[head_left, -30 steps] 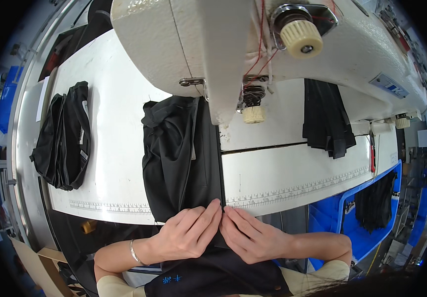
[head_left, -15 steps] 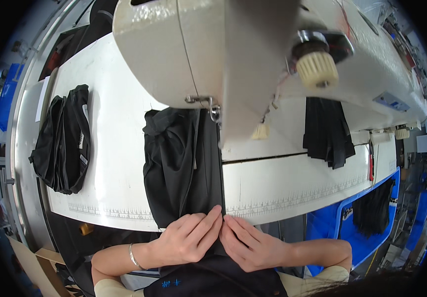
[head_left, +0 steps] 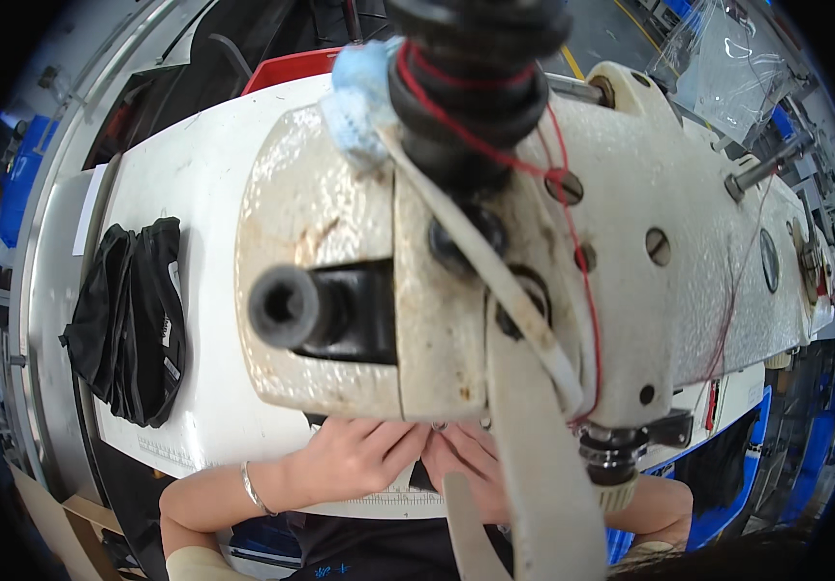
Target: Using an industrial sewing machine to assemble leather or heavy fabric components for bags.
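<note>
The head of a white sewing machine [head_left: 621, 320] fills the middle of the view and covers most of the work. Just below its front edge, my left hand [head_left: 364, 457] has its fingers bent together at the edge of a black cloth [head_left: 420, 476]. Close beside it, my right hand [head_left: 466, 463] pinches the same cloth, partly covered by a pale lever of the machine. Only small bits of the cloth show; the fingertips and the needle area are hidden.
A folded stack of black garments [head_left: 132, 324] lies on the white table at the left. A blue bin [head_left: 752, 455] stands low on the right. Red thread [head_left: 587, 290] runs down the machine, and a light blue rag [head_left: 359, 102] sits on its top.
The view has moved forward and over the machine, whose top now hides most of the black cloth. Both hands have moved forward, close under the machine head, still near each other.
</note>
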Tool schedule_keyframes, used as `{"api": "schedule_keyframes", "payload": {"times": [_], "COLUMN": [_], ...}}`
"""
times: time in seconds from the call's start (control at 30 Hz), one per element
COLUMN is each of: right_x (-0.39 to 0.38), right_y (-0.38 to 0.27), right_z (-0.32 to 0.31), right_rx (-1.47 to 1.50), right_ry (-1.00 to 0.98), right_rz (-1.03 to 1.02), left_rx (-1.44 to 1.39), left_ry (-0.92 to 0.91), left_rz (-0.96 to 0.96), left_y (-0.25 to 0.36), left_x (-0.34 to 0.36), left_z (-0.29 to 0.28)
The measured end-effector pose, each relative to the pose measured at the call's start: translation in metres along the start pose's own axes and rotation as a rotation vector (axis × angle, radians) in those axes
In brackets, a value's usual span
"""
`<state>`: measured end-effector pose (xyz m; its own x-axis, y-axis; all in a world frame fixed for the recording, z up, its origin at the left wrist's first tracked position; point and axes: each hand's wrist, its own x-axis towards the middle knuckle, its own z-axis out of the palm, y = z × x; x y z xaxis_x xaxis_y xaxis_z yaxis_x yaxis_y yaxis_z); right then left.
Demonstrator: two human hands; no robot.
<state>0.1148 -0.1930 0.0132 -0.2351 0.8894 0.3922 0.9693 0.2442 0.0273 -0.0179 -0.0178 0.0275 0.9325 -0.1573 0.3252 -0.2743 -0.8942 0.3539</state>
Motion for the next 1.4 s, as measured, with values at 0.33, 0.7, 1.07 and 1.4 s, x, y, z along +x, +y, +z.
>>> {"api": "schedule_keyframes", "payload": {"times": [0.33, 0.7, 1.07, 1.4], "right_x": [0.007, -0.006, 0.004, 0.009], "right_y": [0.027, 0.027, 0.029, 0.041], "right_z": [0.065, 0.081, 0.061, 0.045], "right_rx": [0.234, -0.07, 0.185, 0.266], "right_ry": [0.279, 0.27, 0.249, 0.136], "right_rz": [0.121, -0.028, 0.16, 0.191], "left_rx": [-0.149, -0.213, -0.039, -0.013], "left_ry": [0.308, 0.124, 0.085, -0.014], "left_rz": [-0.145, -0.34, -0.214, -0.191], "left_y": [-0.045, -0.044, -0.051, -0.047], "left_x": [0.021, -0.004, -0.002, 0.003], "left_z": [0.023, 0.012, 0.013, 0.01]}}
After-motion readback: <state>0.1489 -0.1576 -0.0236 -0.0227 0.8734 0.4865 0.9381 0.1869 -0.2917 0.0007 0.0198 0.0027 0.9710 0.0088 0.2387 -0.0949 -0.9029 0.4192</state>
